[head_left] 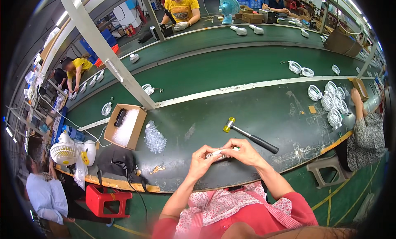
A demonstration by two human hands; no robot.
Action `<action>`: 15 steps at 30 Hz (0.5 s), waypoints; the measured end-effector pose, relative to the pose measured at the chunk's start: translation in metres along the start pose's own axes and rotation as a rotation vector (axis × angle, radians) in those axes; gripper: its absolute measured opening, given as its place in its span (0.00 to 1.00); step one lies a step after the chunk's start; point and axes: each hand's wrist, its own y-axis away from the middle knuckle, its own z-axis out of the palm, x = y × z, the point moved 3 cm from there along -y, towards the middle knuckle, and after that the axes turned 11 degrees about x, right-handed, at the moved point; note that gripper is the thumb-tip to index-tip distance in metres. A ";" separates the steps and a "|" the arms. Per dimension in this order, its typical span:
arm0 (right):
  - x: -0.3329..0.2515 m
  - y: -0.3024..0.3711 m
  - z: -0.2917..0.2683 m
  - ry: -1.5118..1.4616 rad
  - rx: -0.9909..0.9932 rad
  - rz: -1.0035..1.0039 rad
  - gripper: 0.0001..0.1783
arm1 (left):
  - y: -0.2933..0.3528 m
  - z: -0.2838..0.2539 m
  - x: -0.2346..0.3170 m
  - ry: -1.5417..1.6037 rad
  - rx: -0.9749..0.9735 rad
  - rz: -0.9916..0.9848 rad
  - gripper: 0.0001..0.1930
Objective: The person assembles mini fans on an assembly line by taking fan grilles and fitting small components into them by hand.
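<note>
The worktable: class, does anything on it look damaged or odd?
Yes, the worktable looks worn. A ragged tan patch, left of the left hand, breaks the dark top as if torn; pale scuffs mark it right of the hammer.

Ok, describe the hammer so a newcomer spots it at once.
On the dark worktable, look just beyond the person's right hand. The hammer lies aslant, black handle toward the near right. Its yellow-ended head sets it apart from the clear plastic heap and open carton farther left.
</note>
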 end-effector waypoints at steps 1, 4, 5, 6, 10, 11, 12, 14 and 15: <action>-0.002 -0.001 0.000 0.014 0.008 0.036 0.09 | -0.002 -0.003 -0.001 -0.004 0.000 0.002 0.08; 0.026 -0.016 -0.001 -0.067 0.096 0.069 0.10 | -0.011 -0.004 -0.009 0.007 0.013 -0.201 0.12; 0.034 -0.021 -0.002 -0.067 0.110 0.066 0.10 | -0.011 -0.002 -0.005 -0.266 0.097 -0.005 0.15; 0.043 -0.026 -0.005 0.074 0.224 -0.002 0.11 | -0.007 0.002 0.001 -0.536 0.182 0.195 0.17; 0.050 -0.027 -0.003 0.645 0.387 -0.217 0.09 | 0.021 0.016 -0.004 -1.140 0.047 0.766 0.25; 0.047 -0.022 -0.001 0.763 0.330 -0.283 0.08 | 0.028 0.013 -0.014 -1.129 0.048 0.744 0.25; 0.044 -0.018 -0.005 0.764 0.331 -0.279 0.08 | 0.033 0.013 -0.016 -1.115 0.048 0.720 0.25; 0.034 -0.009 -0.011 0.848 0.228 -0.514 0.09 | 0.037 0.013 -0.017 -1.122 0.037 0.692 0.26; 0.032 -0.004 -0.019 0.832 0.175 -0.507 0.11 | 0.038 0.014 -0.016 -1.122 0.038 0.692 0.26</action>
